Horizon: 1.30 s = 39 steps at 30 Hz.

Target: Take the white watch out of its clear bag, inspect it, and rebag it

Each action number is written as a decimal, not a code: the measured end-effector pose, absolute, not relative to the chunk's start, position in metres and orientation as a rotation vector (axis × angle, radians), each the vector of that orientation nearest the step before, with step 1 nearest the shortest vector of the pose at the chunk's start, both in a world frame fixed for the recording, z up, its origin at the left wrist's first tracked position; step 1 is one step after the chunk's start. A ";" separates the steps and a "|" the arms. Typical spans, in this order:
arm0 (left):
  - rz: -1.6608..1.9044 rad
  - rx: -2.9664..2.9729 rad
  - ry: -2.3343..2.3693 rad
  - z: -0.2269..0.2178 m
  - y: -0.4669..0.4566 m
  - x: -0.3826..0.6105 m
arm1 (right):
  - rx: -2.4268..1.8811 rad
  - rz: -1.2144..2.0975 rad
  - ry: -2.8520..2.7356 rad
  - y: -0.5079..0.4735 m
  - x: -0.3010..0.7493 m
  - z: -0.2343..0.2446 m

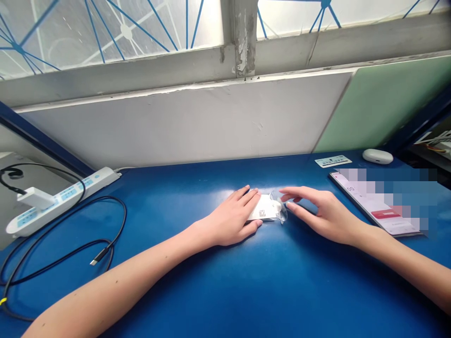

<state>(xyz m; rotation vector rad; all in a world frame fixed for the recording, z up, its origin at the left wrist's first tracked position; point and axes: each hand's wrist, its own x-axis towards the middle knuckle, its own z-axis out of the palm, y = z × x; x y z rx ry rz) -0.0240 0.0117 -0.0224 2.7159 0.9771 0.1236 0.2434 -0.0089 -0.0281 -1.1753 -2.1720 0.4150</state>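
A small white packet (263, 209) with a printed square code lies on the blue table. Clear crinkled plastic (283, 216) and a rounded white piece show at its right end. My left hand (229, 216) rests flat over the packet's left part, hiding it, with the thumb along the near edge and the fingers stretched towards the far side. Just right of the plastic end hovers my right hand (322, 213), thumb and index finger apart; whether their tips touch the plastic I cannot tell.
On the right lie a phone (373, 202) with a lit screen, a printed card (333, 161) and a white earbud case (377, 156). A power strip (88, 185) with a plugged-in charger (37, 199) and a looped black cable (102, 253) occupy the left. A wall panel (183, 126) borders the back.
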 end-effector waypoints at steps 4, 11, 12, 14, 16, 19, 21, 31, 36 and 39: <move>0.158 2.716 0.964 -0.024 0.012 -0.025 | -1.042 0.432 -2.303 -0.015 0.238 -0.029; 0.144 2.722 0.961 -0.025 0.012 -0.024 | -1.025 0.372 -2.412 -0.014 0.236 -0.037; 0.140 2.725 0.963 -0.025 0.012 -0.024 | -1.028 0.368 -2.415 -0.014 0.236 -0.037; 0.135 2.729 0.967 -0.026 0.012 -0.024 | -1.030 0.352 -2.419 -0.014 0.236 -0.038; 0.131 2.733 0.969 -0.026 0.012 -0.024 | -1.031 0.322 -2.421 -0.015 0.235 -0.039; 0.117 2.744 0.970 -0.026 0.012 -0.024 | -1.019 0.284 -2.439 -0.016 0.234 -0.041; 0.115 2.752 0.969 -0.026 0.012 -0.024 | -1.008 0.281 -2.452 -0.017 0.232 -0.042; 0.114 2.761 0.980 -0.026 0.011 -0.023 | -0.962 0.193 -2.438 -0.015 0.225 -0.040; 0.104 2.753 0.970 -0.024 0.011 -0.022 | -0.946 0.077 -2.475 -0.020 0.220 -0.037; 0.110 2.740 0.969 -0.024 0.011 -0.023 | -0.954 0.147 -2.443 -0.018 0.220 -0.039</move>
